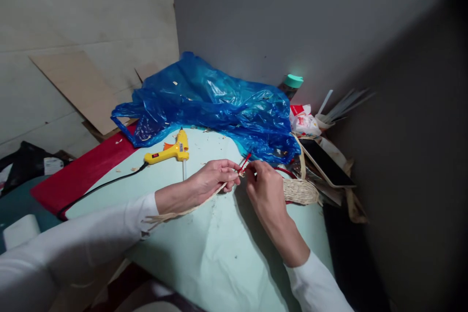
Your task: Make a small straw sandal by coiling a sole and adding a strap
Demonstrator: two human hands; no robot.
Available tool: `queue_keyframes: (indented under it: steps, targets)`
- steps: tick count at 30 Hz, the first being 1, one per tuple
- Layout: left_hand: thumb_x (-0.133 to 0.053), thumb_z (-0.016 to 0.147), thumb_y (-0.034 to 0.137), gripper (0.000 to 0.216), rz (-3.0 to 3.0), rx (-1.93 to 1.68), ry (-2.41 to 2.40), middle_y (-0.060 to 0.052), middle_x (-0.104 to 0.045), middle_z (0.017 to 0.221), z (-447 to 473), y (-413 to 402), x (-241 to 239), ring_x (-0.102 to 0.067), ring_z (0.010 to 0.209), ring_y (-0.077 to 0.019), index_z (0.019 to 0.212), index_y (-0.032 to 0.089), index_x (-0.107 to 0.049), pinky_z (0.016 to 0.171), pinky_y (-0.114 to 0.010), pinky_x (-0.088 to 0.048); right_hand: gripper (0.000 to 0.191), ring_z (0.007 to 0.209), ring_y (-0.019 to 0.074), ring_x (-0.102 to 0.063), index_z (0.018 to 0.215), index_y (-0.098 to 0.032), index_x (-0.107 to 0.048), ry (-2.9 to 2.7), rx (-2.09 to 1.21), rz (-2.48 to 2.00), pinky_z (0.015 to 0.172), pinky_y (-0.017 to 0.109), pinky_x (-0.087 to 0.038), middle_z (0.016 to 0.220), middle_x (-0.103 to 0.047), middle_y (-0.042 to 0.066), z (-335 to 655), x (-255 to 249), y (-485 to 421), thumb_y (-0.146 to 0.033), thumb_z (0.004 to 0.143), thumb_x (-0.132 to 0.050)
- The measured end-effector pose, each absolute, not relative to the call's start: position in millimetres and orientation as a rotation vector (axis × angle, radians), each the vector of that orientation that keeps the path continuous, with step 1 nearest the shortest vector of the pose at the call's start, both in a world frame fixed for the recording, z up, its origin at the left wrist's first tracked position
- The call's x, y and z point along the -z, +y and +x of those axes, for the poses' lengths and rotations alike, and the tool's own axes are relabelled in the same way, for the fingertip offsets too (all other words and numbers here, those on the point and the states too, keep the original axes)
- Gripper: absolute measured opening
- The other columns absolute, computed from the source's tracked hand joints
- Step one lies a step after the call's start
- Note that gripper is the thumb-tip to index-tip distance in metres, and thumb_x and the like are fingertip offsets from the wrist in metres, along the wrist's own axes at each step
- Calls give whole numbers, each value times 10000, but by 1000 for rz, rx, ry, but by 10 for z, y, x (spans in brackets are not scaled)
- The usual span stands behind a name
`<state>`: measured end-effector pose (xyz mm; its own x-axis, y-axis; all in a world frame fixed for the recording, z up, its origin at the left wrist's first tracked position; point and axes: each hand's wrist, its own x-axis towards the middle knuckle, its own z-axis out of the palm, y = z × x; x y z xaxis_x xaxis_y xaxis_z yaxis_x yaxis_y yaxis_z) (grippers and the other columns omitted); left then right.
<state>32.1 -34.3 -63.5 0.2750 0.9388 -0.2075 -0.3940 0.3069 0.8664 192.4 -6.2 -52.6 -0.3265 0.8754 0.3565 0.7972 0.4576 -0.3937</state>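
Note:
My left hand pinches a thin pale straw strip that trails back under my left wrist. My right hand meets it fingertip to fingertip, pinched on a small red strand that pokes up between the two hands. Both hands hover just above a pale green table. A woven straw piece lies right behind my right hand. Both sleeves are white.
A yellow glue gun with a black cord lies left of my hands. A crumpled blue plastic bag fills the back of the table. At the right are a phone, a teal-capped bottle and white packets. A red board lies at the left.

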Motion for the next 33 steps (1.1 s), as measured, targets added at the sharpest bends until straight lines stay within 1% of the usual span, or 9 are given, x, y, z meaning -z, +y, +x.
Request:
queue_keyframes:
  steps: [6, 10, 16, 24, 26, 27, 29, 31, 33]
  targets:
    - [-709, 715, 157, 266, 870, -1059, 907, -7, -645, 701, 372, -451, 591, -480, 504, -73, 960, 151, -606, 513, -231, -306, 178, 678, 207, -561, 861, -172, -624, -2062, -42, -1321, 631, 315, -381, 838, -632, 88, 2103, 334, -110, -155, 898, -451]
    - [-688, 728, 144, 235, 856, -1053, 971, -16, -645, 716, 403, -529, 557, -466, 504, -61, 959, 132, -643, 527, -228, -318, 100, 642, 185, -551, 843, -188, -600, -1845, -24, -1240, 642, 308, -410, 781, -622, 54, 2294, 144, -122, -221, 889, -518]
    - [-734, 713, 189, 212, 780, -1209, 1037, -43, -649, 757, 357, -443, 425, -487, 561, -72, 894, 101, -668, 560, -228, -354, 103, 551, 177, -540, 759, -199, -597, -1914, -522, -1351, 578, 296, -373, 631, -612, 16, 2244, 213, -132, -232, 827, -528]
    - [-737, 712, 146, 347, 659, -1365, 1011, -10, -625, 883, 231, -367, 261, -527, 652, -65, 1040, 155, -623, 669, -217, -425, 177, 514, 161, -556, 646, -195, -609, -2108, -949, -1085, 520, 266, -388, 553, -604, -5, 1926, 338, -365, -168, 806, -538]
    - [-736, 713, 152, 304, 632, -1338, 993, -22, -623, 890, 238, -378, 229, -539, 667, -72, 996, 146, -625, 680, -227, -434, 170, 605, 181, -629, 797, -206, -654, -1969, -1014, -1039, 537, 273, -451, 688, -676, 20, 2003, 274, -238, -245, 877, -508]
    - [-738, 711, 153, 292, 623, -1320, 984, -27, -622, 883, 245, -382, 217, -542, 670, -76, 980, 141, -626, 680, -232, -436, 197, 671, 192, -665, 989, -216, -644, -1849, -1026, -1033, 545, 279, -488, 825, -708, 43, 2067, 250, -144, -304, 911, -486]
    - [-749, 692, 139, 298, 620, -1290, 966, -21, -617, 852, 260, -381, 198, -535, 651, -75, 961, 137, -620, 657, -231, -430, 476, 961, 232, -691, 1306, -268, -497, -1455, -1056, -966, 712, 333, -560, 1268, -623, 96, 2213, 242, 49, -358, 854, -616]
    - [-763, 665, 121, 338, 638, -1274, 955, -6, -613, 820, 279, -373, 185, -525, 622, -69, 966, 140, -609, 630, -225, -417, 565, 1019, 252, -677, 1298, -260, -510, -1336, -1032, -1016, 784, 371, -565, 1333, -575, 118, 2324, 281, 164, -375, 780, -706]
    - [-772, 651, 118, 378, 672, -1270, 960, 6, -615, 780, 306, -369, 175, -531, 612, -73, 985, 145, -598, 625, -224, -415, 406, 892, 244, -694, 1124, -208, -632, -1364, -1065, -1070, 721, 362, -563, 1152, -671, 123, 2354, 330, 149, -386, 770, -723]
